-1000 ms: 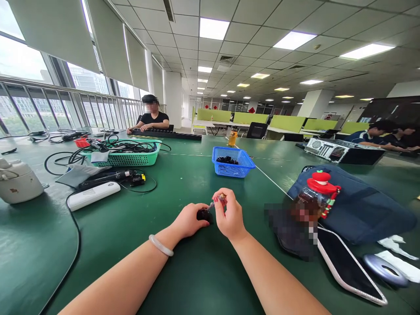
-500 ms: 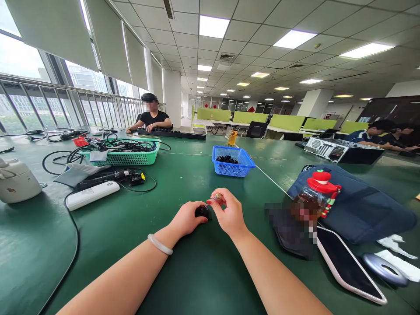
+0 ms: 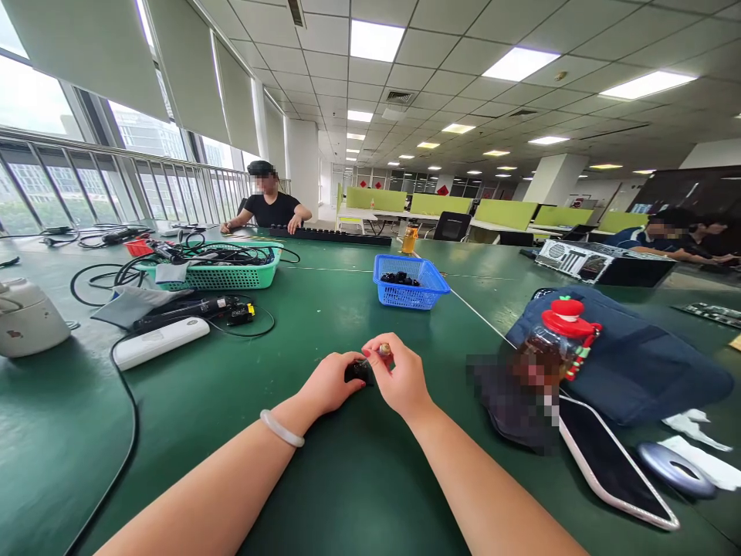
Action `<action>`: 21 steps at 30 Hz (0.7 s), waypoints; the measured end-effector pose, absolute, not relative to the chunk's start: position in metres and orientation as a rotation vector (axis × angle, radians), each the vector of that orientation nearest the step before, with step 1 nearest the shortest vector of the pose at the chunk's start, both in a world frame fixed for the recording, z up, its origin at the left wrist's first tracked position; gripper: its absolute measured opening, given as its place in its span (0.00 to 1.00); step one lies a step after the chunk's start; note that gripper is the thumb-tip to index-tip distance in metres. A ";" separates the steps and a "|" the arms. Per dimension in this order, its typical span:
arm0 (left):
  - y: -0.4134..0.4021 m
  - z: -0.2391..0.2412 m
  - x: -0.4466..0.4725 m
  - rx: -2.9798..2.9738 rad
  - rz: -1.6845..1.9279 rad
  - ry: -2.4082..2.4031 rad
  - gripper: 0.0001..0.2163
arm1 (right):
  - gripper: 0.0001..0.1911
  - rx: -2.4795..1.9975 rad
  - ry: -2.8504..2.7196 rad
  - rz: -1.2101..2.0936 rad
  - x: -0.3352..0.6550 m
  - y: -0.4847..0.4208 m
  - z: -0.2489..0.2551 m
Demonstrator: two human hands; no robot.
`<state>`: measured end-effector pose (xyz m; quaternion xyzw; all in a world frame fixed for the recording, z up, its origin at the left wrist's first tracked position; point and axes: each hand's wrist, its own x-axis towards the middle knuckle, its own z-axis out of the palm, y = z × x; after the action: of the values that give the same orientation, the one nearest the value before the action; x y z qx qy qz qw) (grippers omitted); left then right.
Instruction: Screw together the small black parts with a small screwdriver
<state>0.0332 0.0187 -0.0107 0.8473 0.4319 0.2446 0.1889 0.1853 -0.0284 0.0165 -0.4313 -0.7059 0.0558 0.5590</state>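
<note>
My left hand [image 3: 333, 382] is closed around a small black part [image 3: 359, 372], pressing it down at the table with thumb and fingers. The exact kind of this glossy part cannot be made out. In my right hand [image 3: 399, 369] I pinch a slim tool with a gold-coloured end [image 3: 384, 350], much of it covered by my fingers. Its other end points towards the black part, and the fingertips of both hands nearly meet there. Beyond my hands stands a blue plastic basket [image 3: 411, 296] with several small black pieces [image 3: 400, 279] in it.
A green basket of cables [image 3: 231, 276] and a white bar-shaped device [image 3: 162, 344] are on the left. To the right lie a dark pouch [image 3: 509, 409], a phone [image 3: 617, 463], a mouse [image 3: 675, 469], a bottle [image 3: 547, 351] and a bag [image 3: 642, 355]. A co-worker [image 3: 278, 208] sits across the table.
My right hand has turned slightly, its fingertips a little nearer the black part; my left hand keeps its hold. The co-worker's long black strip and hand have shifted to the right.
</note>
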 end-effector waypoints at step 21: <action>0.024 -0.004 0.032 2.429 0.555 1.159 0.19 | 0.09 -0.690 -2.255 -0.049 0.167 -0.041 0.020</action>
<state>0.0319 0.0244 -0.0044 0.8669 0.4135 0.1979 0.1955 0.1668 -0.0415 0.0195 -0.2703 -0.8837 -0.0190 0.3817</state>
